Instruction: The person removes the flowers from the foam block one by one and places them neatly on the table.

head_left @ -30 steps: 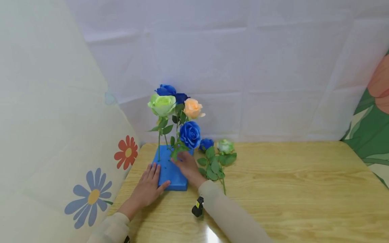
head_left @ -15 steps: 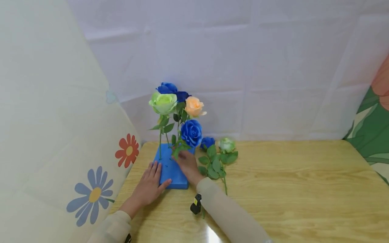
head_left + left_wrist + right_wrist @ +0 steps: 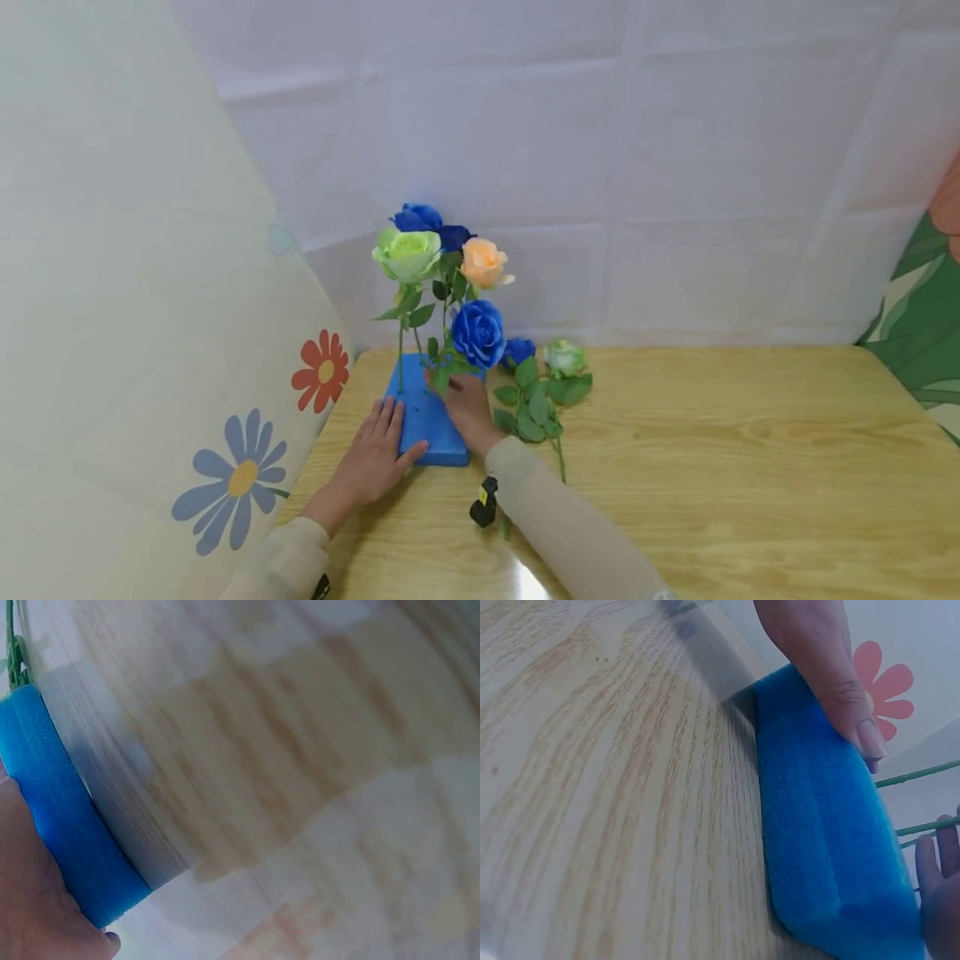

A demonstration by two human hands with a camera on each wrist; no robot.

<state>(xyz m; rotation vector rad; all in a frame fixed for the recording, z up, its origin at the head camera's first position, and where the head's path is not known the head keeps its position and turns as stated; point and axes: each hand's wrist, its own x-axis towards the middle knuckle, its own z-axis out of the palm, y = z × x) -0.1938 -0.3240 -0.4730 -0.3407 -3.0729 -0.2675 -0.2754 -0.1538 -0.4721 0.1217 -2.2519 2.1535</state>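
A blue foam block (image 3: pixel 438 437) lies flat on the table, with small holes in its top. My left hand (image 3: pixel 371 458) presses on its left side and near corner, fingers straight and thumb spread; in the left wrist view its thumb side (image 3: pixel 34 892) lies along the foam (image 3: pixel 75 817). At the block's right side my right hand (image 3: pixel 468 408) pinches the stem of a blue artificial rose (image 3: pixel 478 333), just below its leaves. The lower end of that stem is hidden behind the hand. A light green rose (image 3: pixel 407 256) stands upright in the block.
Behind stand a peach rose (image 3: pixel 485 262) and two blue roses (image 3: pixel 417 217). To the right of the block, another blue rose (image 3: pixel 517 352) and a white-green rose (image 3: pixel 564 357) lie on the wooden table (image 3: pixel 720 467). White cloth (image 3: pixel 675 167) hangs behind the table.
The blue rose in my right hand has sunk slightly relative to the standing roses. My left hand stays on the foam block. The head view has shifted a little.
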